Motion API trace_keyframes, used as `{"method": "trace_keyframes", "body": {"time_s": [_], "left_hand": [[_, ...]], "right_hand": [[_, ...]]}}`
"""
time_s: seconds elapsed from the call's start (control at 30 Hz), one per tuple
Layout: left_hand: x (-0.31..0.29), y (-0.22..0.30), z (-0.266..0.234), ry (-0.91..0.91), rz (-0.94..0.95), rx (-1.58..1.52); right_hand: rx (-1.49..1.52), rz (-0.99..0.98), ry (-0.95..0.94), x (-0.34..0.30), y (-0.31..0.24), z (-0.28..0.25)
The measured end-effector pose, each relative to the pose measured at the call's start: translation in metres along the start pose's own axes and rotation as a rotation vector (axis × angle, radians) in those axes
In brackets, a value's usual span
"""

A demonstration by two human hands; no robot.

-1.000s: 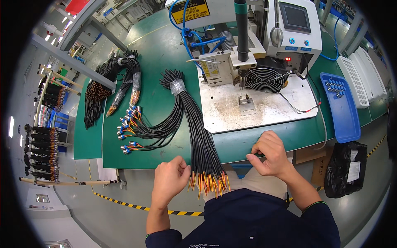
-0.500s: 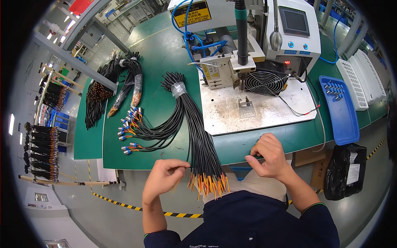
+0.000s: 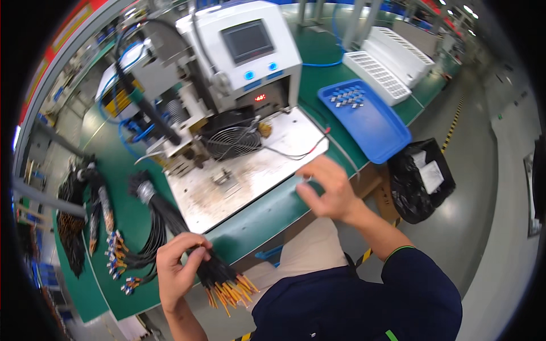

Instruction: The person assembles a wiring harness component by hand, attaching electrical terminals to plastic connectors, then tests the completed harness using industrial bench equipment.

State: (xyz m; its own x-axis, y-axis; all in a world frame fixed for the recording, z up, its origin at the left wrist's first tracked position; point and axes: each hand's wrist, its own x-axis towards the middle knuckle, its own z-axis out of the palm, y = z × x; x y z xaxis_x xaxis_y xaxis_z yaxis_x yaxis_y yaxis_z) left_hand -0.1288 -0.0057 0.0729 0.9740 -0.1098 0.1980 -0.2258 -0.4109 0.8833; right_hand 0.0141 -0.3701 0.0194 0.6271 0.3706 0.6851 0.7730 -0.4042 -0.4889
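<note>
Right hand (image 3: 327, 186): shifting nearer the blue rectangular plastic tray (image 3: 378, 135); thumb standing apart
Left hand (image 3: 181, 264): pressing fingertips together by black orange-ended cables (image 3: 215, 271); cannot tell if gripping
Cables: overhanging green bench (image 3: 267, 215); seemingly being separated; next calling for sure pinching

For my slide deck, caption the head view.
Left hand at a black, orange-tipped cable bundle; right hand near a white metal plate.

Red digits (image 3: 260, 98) lit on white machine (image 3: 288, 57); blue labels (image 3: 274, 75) under buttons (image 3: 249, 75), print blurred
</note>
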Motion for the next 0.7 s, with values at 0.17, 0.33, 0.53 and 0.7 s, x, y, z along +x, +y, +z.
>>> {"method": "trace_keyframes", "body": {"time_s": [0.17,0.33,0.53,0.7], "left_hand": [[0.021,-0.027,0.012,-0.082,-0.135,-0.271],[0.039,-0.031,0.027,-0.044,-0.324,-0.506],[0.051,-0.040,0.040,-0.024,-0.445,-0.562],[0.051,-0.044,0.040,-0.043,-0.458,-0.664]], "right_hand": [[-0.420,0.485,0.278,0.021,0.125,-0.083],[-0.560,0.703,0.056,0.034,0.211,-0.120],[-0.893,0.797,-0.075,0.052,0.229,-0.103],[-0.924,0.792,-0.071,0.051,0.238,-0.102]]}}
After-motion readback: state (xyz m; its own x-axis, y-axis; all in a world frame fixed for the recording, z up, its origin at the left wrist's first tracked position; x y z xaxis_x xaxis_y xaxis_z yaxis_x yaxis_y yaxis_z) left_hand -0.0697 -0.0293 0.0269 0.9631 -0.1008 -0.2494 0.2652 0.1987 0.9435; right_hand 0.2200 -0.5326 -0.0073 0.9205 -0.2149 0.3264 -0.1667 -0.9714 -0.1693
